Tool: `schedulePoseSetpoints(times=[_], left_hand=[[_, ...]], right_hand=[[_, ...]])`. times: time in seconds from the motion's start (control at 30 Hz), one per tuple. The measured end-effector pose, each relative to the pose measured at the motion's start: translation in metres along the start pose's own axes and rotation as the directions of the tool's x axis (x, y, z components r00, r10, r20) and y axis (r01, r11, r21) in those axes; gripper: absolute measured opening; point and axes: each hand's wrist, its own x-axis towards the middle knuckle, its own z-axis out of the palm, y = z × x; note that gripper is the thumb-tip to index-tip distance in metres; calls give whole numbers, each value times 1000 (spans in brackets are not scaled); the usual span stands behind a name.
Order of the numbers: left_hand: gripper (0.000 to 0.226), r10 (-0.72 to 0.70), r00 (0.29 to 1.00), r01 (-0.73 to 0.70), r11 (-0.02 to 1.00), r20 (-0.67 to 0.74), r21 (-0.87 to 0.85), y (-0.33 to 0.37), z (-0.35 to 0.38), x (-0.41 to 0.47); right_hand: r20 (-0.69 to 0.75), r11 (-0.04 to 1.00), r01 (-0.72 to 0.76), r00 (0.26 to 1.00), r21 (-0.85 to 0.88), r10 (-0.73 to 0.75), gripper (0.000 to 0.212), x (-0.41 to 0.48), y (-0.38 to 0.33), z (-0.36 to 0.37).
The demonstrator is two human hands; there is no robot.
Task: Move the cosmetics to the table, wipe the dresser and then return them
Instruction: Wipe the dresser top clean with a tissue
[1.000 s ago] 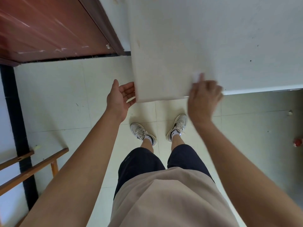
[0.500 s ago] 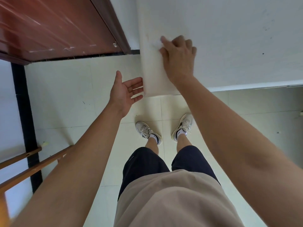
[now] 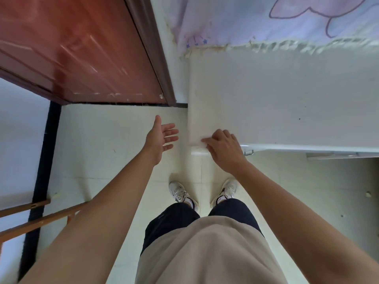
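Observation:
The white dresser top (image 3: 276, 99) fills the right of the head view, and nothing stands on the part I see. My right hand (image 3: 224, 149) presses a small white wipe (image 3: 205, 140) onto the dresser's near left corner, its fingers curled over the wipe. My left hand (image 3: 162, 138) hovers just left of that corner, palm turned up, fingers straight, holding nothing and touching nothing. No cosmetics are in view.
A reddish-brown wooden door (image 3: 82, 50) stands at the upper left. A pale cloth with a purple print (image 3: 266, 19) hangs behind the dresser. Wooden rails (image 3: 41, 220) cross the lower left. A metal drawer handle (image 3: 248, 152) shows under the dresser's front edge.
My right hand slid the wipe from the front edge back along the dresser's left side, then forward again to the near left corner. My left hand stayed beside the corner.

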Motion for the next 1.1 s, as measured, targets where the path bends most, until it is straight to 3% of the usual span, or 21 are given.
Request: schedulePoseSetpoints(times=[0.13,0.27,0.33,0.4,0.47,0.57,0.7,0.97,1.1], left_hand=[[38,134,979,-98,970,-154,222,43,-19,-45],[28,306,925,-204,900,-224,385,84,-42,-93],[36,447,852,-277,828,-274,488,95,-51,-117],[45,596,731,-308,722,-332,619,94,-56,-143],[45,652,636,-213,662,-413,718,78,-60,-165],[53,609,581,-11,669,-539,743,40,-65,-195],[57,485,577,149,729,-657,668,-12,-91,-249],[52,362,329,216,870,-872,443,-118,-193,-387],[52,265,264,250,910,-927,331,-198,-253,-441]], right_hand=[[-161,997,-80,984,2,80,31,23,8,-78],[-304,999,29,952,-20,-33,31,58,-10,-162],[-377,995,101,921,-20,-101,29,71,-25,-192],[-435,982,188,885,9,-166,29,76,-42,-209],[-449,958,279,865,62,-223,28,77,-60,-211],[-389,905,417,851,90,-354,28,74,-89,-196],[-284,825,542,826,160,-488,29,61,-148,-168],[-251,608,764,645,215,-721,27,1,-339,-121],[-216,512,836,546,195,-810,24,-46,-437,-73]])
